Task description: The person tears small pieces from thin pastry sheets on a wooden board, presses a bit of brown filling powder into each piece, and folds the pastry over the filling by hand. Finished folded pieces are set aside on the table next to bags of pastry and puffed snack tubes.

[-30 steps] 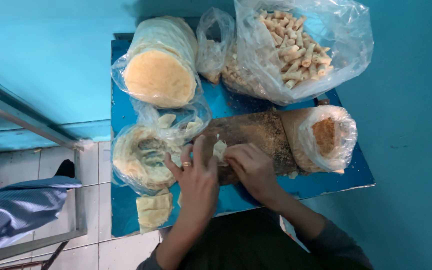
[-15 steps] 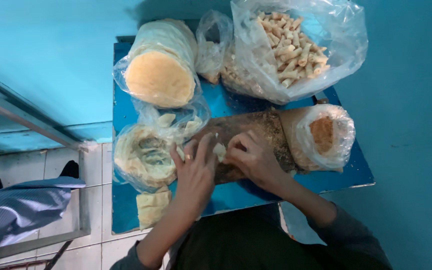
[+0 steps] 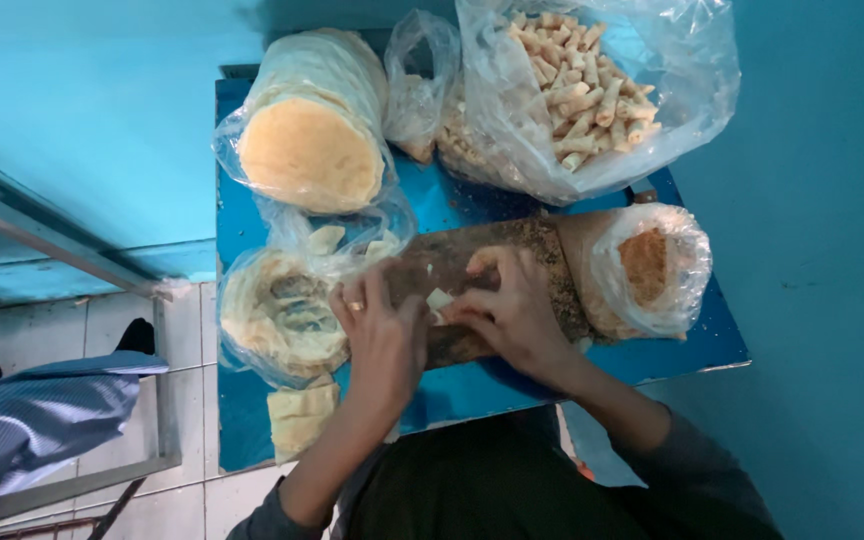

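Now both hands are staying bent over the wooden board [image 3: 512,250], the left hand [image 3: 384,335] and right hand [image 3: 512,312] pinching the small pale dough piece [image 3: 439,299] between their fingertips, barely shifted from a moment ago, beside the bag of wrappers [image 3: 277,315].

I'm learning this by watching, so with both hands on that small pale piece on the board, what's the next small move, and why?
Probably finish rolling the pale piece shut. Left hand and right hand both pinch it over the wooden board, and it looks only partly closed, unlike the finished rolls in the clear bag behind. Its exact fold is too small to tell.
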Demonstrator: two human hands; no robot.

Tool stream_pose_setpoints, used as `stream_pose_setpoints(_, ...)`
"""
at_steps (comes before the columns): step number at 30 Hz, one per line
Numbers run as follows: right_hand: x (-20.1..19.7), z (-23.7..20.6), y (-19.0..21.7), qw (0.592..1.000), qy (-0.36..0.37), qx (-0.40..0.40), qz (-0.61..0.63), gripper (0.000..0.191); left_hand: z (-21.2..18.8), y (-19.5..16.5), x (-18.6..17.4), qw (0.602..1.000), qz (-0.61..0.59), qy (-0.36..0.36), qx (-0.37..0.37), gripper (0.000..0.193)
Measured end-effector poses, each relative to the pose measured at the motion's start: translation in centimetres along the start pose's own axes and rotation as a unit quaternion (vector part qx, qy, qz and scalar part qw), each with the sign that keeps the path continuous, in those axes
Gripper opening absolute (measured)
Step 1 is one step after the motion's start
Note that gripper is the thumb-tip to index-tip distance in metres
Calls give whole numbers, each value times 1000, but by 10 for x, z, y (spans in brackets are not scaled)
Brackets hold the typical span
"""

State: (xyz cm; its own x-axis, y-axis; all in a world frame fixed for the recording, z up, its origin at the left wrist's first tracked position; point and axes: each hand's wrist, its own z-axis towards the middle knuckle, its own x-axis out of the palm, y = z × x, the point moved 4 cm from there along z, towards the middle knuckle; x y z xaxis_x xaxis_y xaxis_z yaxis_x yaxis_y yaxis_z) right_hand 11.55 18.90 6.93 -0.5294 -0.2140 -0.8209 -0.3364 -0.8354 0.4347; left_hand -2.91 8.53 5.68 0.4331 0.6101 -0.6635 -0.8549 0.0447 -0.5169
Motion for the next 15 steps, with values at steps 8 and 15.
stream_pose_setpoints(8, -6, -1, 8, 997, -38, -47, -50, 14, -8, -6, 2, 986, 121, 63, 95, 20)
stream_pose_setpoints(15, 8, 18, -14, 999, 10, 35, 20, 17, 13, 2, 13, 988, 107, 99, 47, 22)
